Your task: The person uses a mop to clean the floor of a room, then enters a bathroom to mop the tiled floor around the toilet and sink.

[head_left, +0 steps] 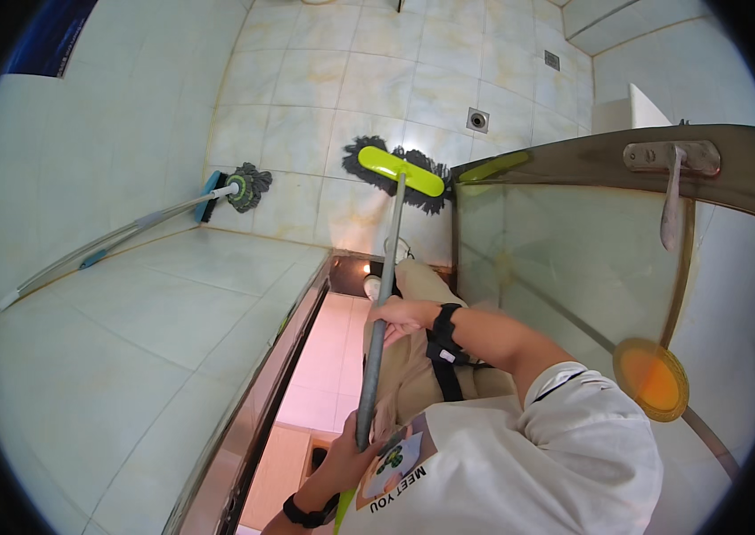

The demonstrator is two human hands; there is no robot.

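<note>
A flat mop with a lime-green plate [421,178] and dark grey fringe [365,160] rests on the tiled floor just beyond the doorway. Its grey handle [387,267] runs back towards my body. My right hand [404,317] is wrapped around the middle of that handle, with a black band at the wrist. Lower down, at the handle's near end, my left hand [352,451] closes around the grip beside my shirt. My shoes show partly at the threshold [349,274], behind the handle.
A glazed door [571,267] with a lever handle [671,194] stands on the right. Against the left wall lean a string mop [248,187] and a blue brush [209,195]. Floor drains [478,120] lie ahead. A tiled wall [150,348] flanks the doorway at left.
</note>
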